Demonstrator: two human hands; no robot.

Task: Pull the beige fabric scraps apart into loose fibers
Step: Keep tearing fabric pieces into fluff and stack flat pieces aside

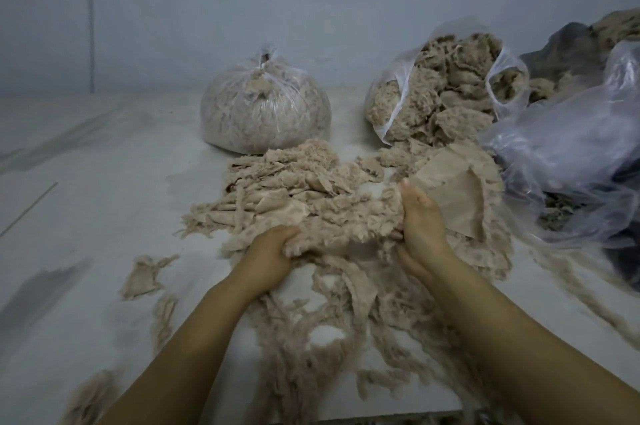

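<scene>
**Pulling scraps apart, well under way, plenty left**

Gripping 1 fluffy clump (346,227) between both hands, just in front of the scrap pile (287,182). Left hand (273,251) has fingers curled into the clump's near-left edge; right hand (420,220) clamps its right side, fingers pressed together, tips buried so the exact pinch is unclear. Done, by my read: loose fibers (346,331) spread nearer the person than the pile, plus a tied bag (265,106) behind the pile that looks filled. Left: flat uncut scraps in the pile, a large flat piece (453,196) right of it, and an open bag (446,92) behind-right, still stuffed.
</scene>
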